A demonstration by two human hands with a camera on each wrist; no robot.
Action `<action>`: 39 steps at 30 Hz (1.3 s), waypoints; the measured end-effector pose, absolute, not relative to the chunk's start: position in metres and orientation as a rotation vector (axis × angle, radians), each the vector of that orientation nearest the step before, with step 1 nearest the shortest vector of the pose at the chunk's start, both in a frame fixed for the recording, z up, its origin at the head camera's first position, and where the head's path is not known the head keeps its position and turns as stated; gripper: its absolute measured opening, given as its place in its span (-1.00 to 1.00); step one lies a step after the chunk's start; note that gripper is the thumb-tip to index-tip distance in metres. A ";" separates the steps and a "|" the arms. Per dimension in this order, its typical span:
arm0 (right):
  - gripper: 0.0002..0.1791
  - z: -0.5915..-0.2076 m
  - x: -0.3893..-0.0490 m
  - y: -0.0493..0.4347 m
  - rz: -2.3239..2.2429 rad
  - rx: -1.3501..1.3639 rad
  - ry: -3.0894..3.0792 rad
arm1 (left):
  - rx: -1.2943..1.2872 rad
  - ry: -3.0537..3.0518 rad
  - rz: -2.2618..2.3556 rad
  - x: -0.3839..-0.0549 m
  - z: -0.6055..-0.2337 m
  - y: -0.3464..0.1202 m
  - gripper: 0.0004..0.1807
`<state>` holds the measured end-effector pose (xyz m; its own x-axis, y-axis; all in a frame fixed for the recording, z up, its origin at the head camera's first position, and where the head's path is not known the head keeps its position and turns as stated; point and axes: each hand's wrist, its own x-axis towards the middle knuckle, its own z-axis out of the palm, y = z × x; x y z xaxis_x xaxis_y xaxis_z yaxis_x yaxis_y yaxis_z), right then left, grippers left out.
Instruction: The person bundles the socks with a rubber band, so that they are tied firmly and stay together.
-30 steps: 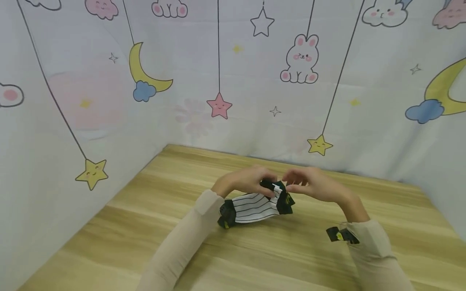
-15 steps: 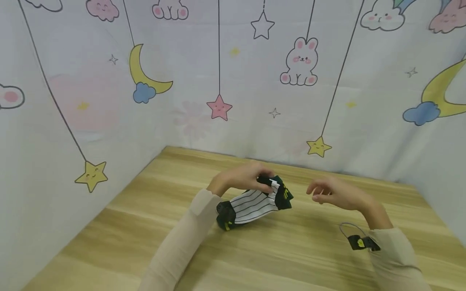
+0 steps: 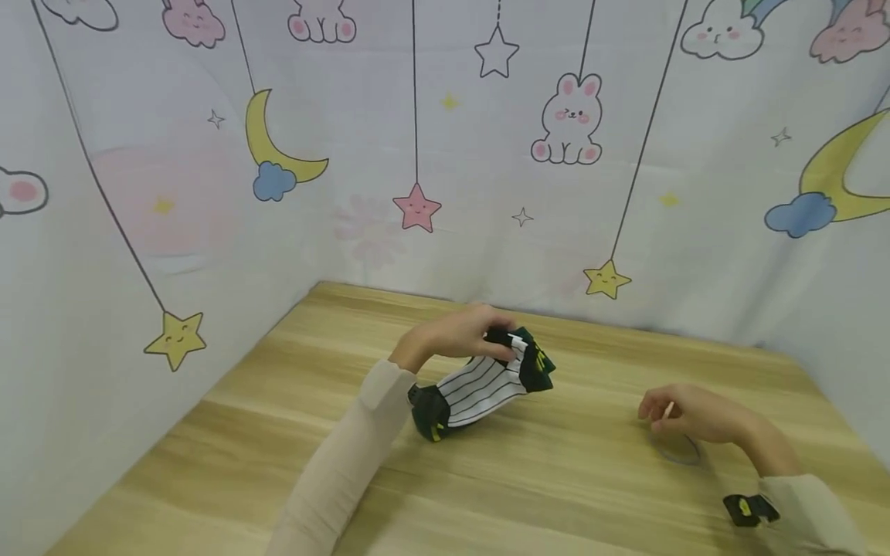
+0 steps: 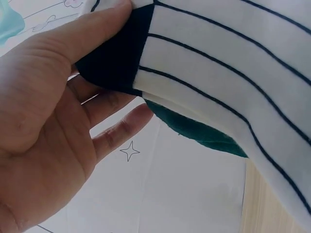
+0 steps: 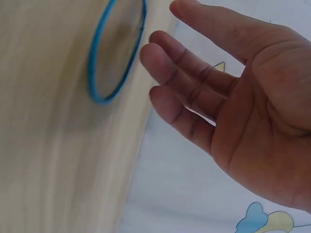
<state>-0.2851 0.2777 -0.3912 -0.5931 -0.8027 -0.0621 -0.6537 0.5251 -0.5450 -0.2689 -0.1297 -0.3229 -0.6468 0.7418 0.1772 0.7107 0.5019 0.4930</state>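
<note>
A white sock (image 3: 483, 386) with thin dark stripes and dark green heel, toe and cuff lies bunched on the wooden surface (image 3: 556, 486), its cuff end lifted. Well apart to its right, a thin blue ring-shaped band (image 5: 114, 53) lies flat on the surface.

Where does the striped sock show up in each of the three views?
Head: the striped sock lies at table centre, its far end pinched by the left hand.
Left wrist: the sock fills the upper right, its dark cuff under the thumb.
Right wrist: not in view; only the right hand and a blue ring.
Shared landmark: the wooden table.
</note>
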 end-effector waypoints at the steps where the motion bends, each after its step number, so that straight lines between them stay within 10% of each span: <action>1: -0.88 -0.392 -0.285 0.281 -0.691 -1.208 2.474 | 1.294 2.678 0.840 -0.268 -0.322 -0.131 -0.85; 39: -0.87 -0.416 -0.280 0.314 -0.598 -1.008 2.637 | 1.192 2.722 1.095 -0.261 -0.314 -0.139 -0.77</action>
<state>-0.2801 0.3139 -0.4165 -0.7272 -0.6807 -0.0886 -0.5757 0.6751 -0.4612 -0.2607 -0.1387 -0.3135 -0.7163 0.6383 0.2820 0.6557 0.4773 0.5850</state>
